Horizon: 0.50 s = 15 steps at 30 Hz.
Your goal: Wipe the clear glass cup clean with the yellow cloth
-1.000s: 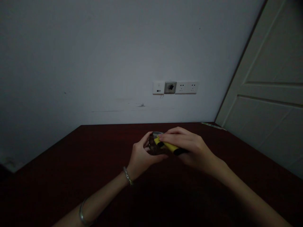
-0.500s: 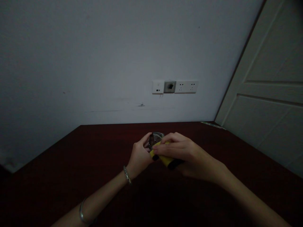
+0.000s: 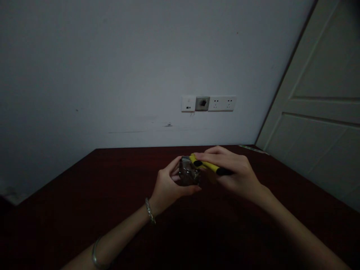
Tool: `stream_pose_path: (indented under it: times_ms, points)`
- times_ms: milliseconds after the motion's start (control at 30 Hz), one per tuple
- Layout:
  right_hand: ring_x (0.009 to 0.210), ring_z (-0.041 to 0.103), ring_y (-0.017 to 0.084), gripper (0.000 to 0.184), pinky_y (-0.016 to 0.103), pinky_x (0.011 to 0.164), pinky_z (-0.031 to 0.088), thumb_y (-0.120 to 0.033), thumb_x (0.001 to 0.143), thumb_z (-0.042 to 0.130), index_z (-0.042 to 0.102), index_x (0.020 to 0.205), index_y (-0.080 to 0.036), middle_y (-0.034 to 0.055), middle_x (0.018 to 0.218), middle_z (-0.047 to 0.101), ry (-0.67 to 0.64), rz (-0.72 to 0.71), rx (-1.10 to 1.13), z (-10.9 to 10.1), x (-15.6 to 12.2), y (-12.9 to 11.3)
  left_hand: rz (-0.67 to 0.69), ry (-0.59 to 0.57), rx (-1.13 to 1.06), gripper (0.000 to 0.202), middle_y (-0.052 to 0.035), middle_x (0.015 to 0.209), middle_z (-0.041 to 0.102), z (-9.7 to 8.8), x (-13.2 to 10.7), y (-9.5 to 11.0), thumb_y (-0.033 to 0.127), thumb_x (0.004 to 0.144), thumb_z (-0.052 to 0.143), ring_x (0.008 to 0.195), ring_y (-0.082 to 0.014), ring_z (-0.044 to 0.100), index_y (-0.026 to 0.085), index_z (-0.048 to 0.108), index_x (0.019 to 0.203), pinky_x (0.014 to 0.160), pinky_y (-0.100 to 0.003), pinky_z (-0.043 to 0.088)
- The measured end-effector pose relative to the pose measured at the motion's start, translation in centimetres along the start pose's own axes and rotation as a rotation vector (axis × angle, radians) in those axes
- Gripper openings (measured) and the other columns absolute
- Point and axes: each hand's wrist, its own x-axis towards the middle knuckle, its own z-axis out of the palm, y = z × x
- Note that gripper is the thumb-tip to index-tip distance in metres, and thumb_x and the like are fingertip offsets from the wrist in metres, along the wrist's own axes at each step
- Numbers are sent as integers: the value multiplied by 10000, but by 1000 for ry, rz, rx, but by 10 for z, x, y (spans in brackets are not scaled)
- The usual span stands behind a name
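Note:
My left hand [image 3: 168,185] wraps round a small clear glass jar [image 3: 189,175] that stands on the dark red table [image 3: 112,195]. My right hand [image 3: 236,172] pinches a yellow marker with black ends [image 3: 209,165] and holds it nearly level, its left end over the jar's rim. Both hands meet over the middle of the table. The jar's contents are too dark to make out.
A white wall stands behind the table with a row of sockets and a dial switch [image 3: 208,103]. A pale panelled door [image 3: 320,108] rises at the right. A thin light strip [image 3: 253,149] lies at the table's far right corner.
My right hand has lifted the marker up and to the right, from low in front of the jar to above its rim. My left hand stays on the jar.

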Motion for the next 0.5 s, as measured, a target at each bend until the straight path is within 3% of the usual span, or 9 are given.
stream_pose_path:
  times_ms: [133,233,367,500]
  points:
    - [967,600,186,511,347,780,546,4,791,520,568,1235,-246,56,1124,675,-58,-130,31,-1,-2,-5,-82,15,-85,737,-168,1119,670,0,3,3,148,480,830,1001,-297,657,99,554,1162,841,-412,578]
    - [966,592,183,517,328,769,546,20,768,521,574,1224,-217,60,1119,672,-87,-139,44,0,-3,-10,-53,7,-106,648,-153,1122,671,0,4,4,152,513,817,999,-282,660,112,571,1111,844,-387,578]
    - [945,602,181,503,322,743,549,2,782,525,579,1223,-234,54,1088,683,-40,-123,52,1,-1,-11,-9,-3,-50,715,-157,1133,665,0,2,3,184,501,833,1018,-284,651,115,544,1151,847,-383,578]
    - [884,644,180,359,300,706,551,-96,811,599,646,1141,-231,58,982,709,54,14,49,-2,2,-9,117,-55,60,858,-150,1126,668,-1,-3,3,207,460,862,1014,-271,651,114,501,1232,856,-361,575]
